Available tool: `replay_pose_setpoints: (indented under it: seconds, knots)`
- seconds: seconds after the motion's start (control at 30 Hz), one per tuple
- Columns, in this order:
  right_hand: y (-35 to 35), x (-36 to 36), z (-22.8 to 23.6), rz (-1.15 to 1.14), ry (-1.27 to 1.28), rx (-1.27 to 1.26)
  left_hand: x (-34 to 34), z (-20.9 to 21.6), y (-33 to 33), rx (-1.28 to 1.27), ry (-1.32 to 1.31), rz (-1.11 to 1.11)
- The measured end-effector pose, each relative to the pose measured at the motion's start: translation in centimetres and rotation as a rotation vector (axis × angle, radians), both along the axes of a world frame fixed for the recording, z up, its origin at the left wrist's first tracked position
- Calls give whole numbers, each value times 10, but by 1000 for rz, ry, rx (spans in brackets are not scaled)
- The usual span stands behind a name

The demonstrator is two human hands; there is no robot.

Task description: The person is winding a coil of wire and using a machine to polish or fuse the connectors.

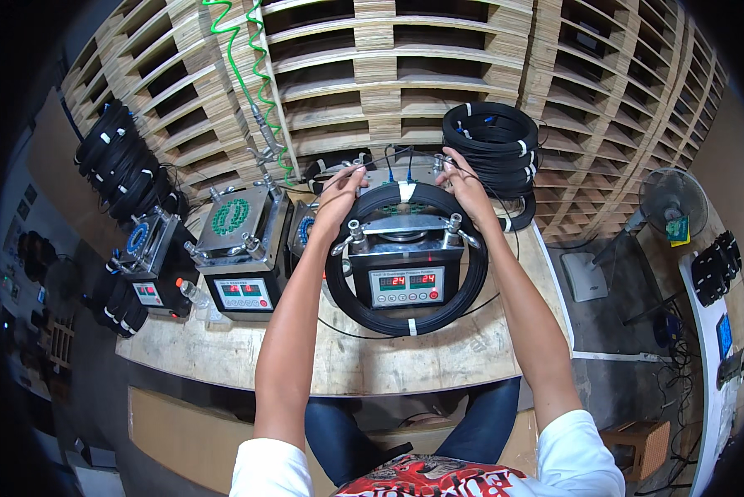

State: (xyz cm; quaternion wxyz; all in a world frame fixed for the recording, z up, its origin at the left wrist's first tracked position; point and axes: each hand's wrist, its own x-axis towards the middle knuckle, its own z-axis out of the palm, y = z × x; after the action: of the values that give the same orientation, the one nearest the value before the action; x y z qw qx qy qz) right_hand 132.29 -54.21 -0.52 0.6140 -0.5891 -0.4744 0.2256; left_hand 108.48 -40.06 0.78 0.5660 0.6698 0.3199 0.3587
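A black cable coil (471, 286) with white tape bands lies looped around a metal test machine (405, 277) that has red number displays on its front. My left hand (340, 197) grips the coil's far left part behind the machine. My right hand (463, 186) holds the coil's far right part, near thin black leads with blue plugs (408, 176). Both arms reach straight forward over the wooden bench (405, 364).
A stack of finished black coils (495, 145) sits at the back right. Two similar machines (239, 248) stand to the left, with a small bottle (191, 293) beside them. More coils (123, 161) lie far left. A green coiled hose (252, 74) hangs before stacked wooden pallets. A fan (670, 203) stands right.
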Motion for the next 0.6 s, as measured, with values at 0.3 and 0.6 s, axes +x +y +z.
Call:
replay_pose_setpoints:
  seconds: [0.3, 0.6]
  knots:
    - [0, -3, -2, -3, 107, 56, 0, -5, 3, 19, -54, 32]
    - [-1, -2, 0, -46, 26, 29, -3, 5, -5, -8, -2, -28]
